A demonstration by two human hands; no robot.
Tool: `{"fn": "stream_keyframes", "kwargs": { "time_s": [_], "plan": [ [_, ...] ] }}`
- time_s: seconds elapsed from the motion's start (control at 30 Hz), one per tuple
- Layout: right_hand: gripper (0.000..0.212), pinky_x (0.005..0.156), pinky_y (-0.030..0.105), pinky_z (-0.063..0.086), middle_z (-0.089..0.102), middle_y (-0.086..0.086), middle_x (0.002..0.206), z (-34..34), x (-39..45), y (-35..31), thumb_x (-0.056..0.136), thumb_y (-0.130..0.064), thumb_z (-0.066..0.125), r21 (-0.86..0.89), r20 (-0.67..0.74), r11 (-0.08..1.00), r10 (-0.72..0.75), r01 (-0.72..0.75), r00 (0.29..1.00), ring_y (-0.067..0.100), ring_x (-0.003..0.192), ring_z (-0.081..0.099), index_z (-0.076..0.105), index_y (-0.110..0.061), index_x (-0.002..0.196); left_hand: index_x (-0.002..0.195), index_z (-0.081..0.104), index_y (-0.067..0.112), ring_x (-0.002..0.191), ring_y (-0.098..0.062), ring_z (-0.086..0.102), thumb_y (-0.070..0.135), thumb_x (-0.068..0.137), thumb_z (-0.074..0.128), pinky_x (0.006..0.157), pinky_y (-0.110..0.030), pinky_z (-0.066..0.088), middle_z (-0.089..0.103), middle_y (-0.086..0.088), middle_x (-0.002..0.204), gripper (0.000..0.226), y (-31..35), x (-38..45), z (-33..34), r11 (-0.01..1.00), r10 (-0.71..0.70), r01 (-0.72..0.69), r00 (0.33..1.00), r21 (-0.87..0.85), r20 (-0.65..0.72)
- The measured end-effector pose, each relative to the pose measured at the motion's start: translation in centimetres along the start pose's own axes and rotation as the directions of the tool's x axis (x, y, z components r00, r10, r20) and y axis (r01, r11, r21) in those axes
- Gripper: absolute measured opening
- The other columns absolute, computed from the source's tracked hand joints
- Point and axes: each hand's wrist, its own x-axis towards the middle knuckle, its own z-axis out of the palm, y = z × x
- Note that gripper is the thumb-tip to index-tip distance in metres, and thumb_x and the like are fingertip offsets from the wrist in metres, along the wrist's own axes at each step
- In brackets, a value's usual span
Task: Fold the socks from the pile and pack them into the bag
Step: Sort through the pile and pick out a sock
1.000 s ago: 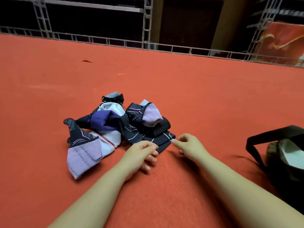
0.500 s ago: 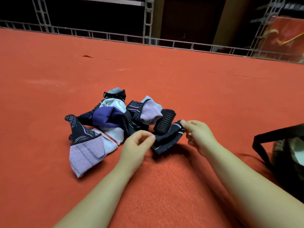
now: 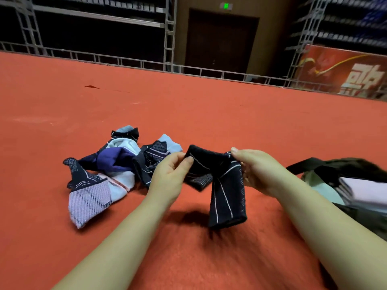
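The red carpet (image 3: 209, 114) bears the sock pile (image 3: 109, 164) and, seemingly, a dark bag (image 3: 356, 170).

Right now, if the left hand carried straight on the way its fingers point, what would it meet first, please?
The left hand points rightward along the black sock it pinches, so beyond the sock it would probably meet the right hand; depth is unclear.

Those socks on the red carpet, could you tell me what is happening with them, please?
A person is sorting a sock pile on the red carpet. The left hand and right hand each pinch an end of a dark striped sock, holding it above the carpet with part hanging down. The rest of the pile lies unfolded to the left. A dark bag sits open at the right with light fabric already inside.
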Motion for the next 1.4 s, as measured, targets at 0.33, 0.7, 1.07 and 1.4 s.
{"fn": "stream_keyframes", "kwargs": {
  "time_s": [0.33,0.7,1.07,1.4],
  "plan": [
    [0.05,0.074,0.03,0.055,0.071,0.011,0.092,-1.2,-4.5,2.2,0.064,-0.042,0.083,0.176,0.478,0.984,-0.108,0.025,0.872,0.02,0.08,0.069,0.07,-0.006,0.097,0.076,0.067,0.027,0.066,-0.006,0.058,0.03,0.091,0.059,0.068,-0.025,0.046,0.067,0.009,0.073,0.017,3.9,2.9,-0.1,0.959,-0.175,0.15,0.981,0.241,0.085],
    [0.024,0.052,0.019,0.05,0.069,0.005,0.072,1.3,-5.6,1.9,0.096,-0.018,0.044,0.361,0.035,0.909,-0.236,0.208,0.971,0.011,0.059,0.065,0.057,0.0,0.091,0.129,0.049,0.028,0.092,-0.021,0.062,0.057,0.077,0.056,0.078,-0.031,0.047,0.066,-0.004,0.112,0.06,0.3,-3.2,-1.1,0.784,-0.527,0.612,0.745,-0.105,0.408],
    [0.035,0.075,0.024,0.046,0.065,0.001,0.087,-2.4,2.1,-0.3,0.082,-0.001,0.068,-0.096,-0.262,0.942,-0.334,0.32,0.905,0.011,0.077,0.06,0.055,-0.023,0.106,0.111,0.068,0.024,0.086,0.013,0.058,0.012,0.084,0.068,0.079,-0.003,0.042,0.068,0.01,0.106,0.03,2.9,5.1,1.5,0.964,-0.036,0.002,0.992,0.266,0.123],
    [0.037,0.063,0.02,0.048,0.066,-0.005,0.086,-1.5,-2.7,9.1,0.076,0.005,0.068,-0.405,-0.046,0.908,-0.135,0.105,0.99,0.001,0.068,0.059,0.065,-0.024,0.099,0.114,0.064,0.02,0.069,-0.009,0.059,0.002,0.082,0.066,0.056,-0.024,0.051,0.058,-0.001,0.085,0.037,-4.7,-3.0,0.2,0.843,-0.522,0.441,0.809,0.31,0.269]
  ]
}}
